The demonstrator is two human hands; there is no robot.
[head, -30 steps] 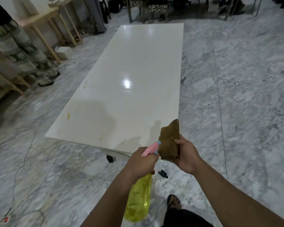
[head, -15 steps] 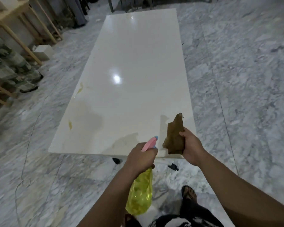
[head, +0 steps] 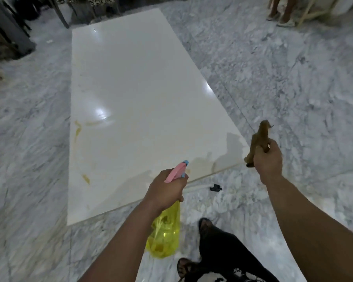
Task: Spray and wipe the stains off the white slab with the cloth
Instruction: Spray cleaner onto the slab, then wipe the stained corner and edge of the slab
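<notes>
spray bottle (head: 165, 237) neck hidden in left hand (head: 165, 189); bystander's feet (head: 281, 17) cut by top edge; floor (head: 293, 78) blurred

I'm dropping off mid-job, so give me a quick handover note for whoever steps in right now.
Left hand: grip closed on the yellow spray bottle, pink nozzle aimed at the white slab.
Right hand: grip closed on the brown cloth, held in the air off the slab's near right corner.
Done: near edge looks wet.
Left: yellow stains along the left edge and near corner are not yet wiped.
</notes>
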